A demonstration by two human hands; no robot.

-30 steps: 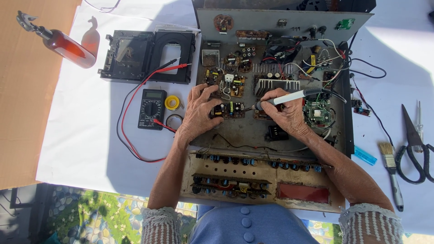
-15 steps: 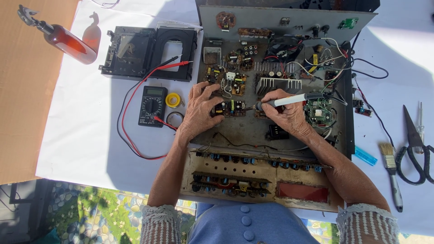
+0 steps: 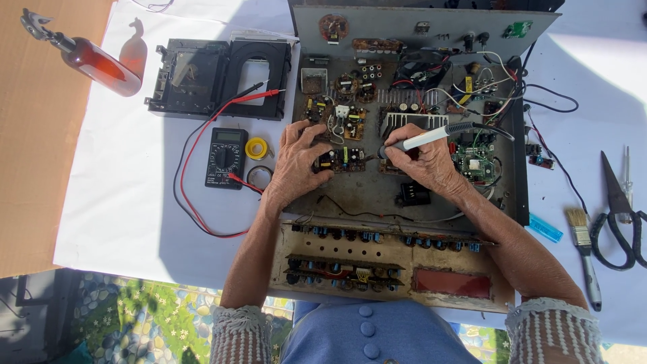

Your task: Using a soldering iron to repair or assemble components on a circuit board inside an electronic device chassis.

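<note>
An opened metal electronics chassis (image 3: 397, 202) full of circuit boards and wires lies on a white sheet. My right hand (image 3: 421, 162) grips a soldering iron (image 3: 431, 137) with a white handle, its tip down at a small circuit board (image 3: 344, 160) in the middle of the chassis. My left hand (image 3: 296, 162) presses on that small board's left side, fingers spread and curled over it. A finned heat sink (image 3: 411, 120) sits just behind the iron. The detached front panel (image 3: 391, 266) with knobs lies nearest me.
A black multimeter (image 3: 225, 156) with red and black leads, a yellow solder roll (image 3: 256, 148) and a black plastic frame (image 3: 222, 77) lie to the left. A brown spray bottle (image 3: 87, 57) rests on cardboard. Right: scissors (image 3: 617, 209), a paintbrush (image 3: 583, 253), a blue lighter (image 3: 544, 228).
Both hands stay over the small board; the soldering iron has shifted only slightly. The view has shifted a little.
</note>
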